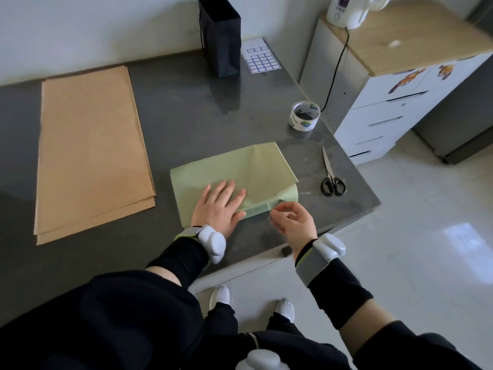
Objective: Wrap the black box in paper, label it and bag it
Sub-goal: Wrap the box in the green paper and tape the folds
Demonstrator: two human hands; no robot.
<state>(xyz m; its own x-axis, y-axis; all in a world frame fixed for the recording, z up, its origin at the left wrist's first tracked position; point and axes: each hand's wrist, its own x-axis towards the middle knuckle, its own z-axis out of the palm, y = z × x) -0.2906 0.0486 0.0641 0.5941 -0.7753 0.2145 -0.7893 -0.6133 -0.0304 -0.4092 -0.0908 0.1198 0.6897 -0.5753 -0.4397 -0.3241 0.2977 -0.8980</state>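
The black box does not show anywhere. Take it to be inside the pale green folded paper wrap [248, 172] near the table's front edge, since the sheet rises in a low block shape. Your left hand [218, 206] lies flat on the wrap's near left part, fingers straight and spread, pressing down. Your right hand [293, 220] hovers at the wrap's near right corner with fingers curled and thumb close to forefinger. Whether they pinch a flap or a bit of tape cannot be told.

The paper looks thin, light and quick to crease or spring open, so pin the seam with a flat palm and take flaps by their folded edges. The box beneath is probably stiff and gives you something firm to press against. Lift the parcel by its two short ends.

The smooth dark grey tabletop [186, 108] looks slick, so the parcel may slide when pushed. From the left it carries:
- a stack of large brown kraft paper sheets [93, 150], well apart from the wrap
- a tall black paper bag [220, 38], upright at the back
- a white sheet of blue-edged labels [261, 58], just beside the bag
- a roll of clear tape [304, 116]
- black-handled scissors [330, 177], near the right edge

Beyond the table stands a white drawer cabinet [386, 113] with a white kettle [349, 9] on its wooden top, over a pale tiled floor [426, 236].
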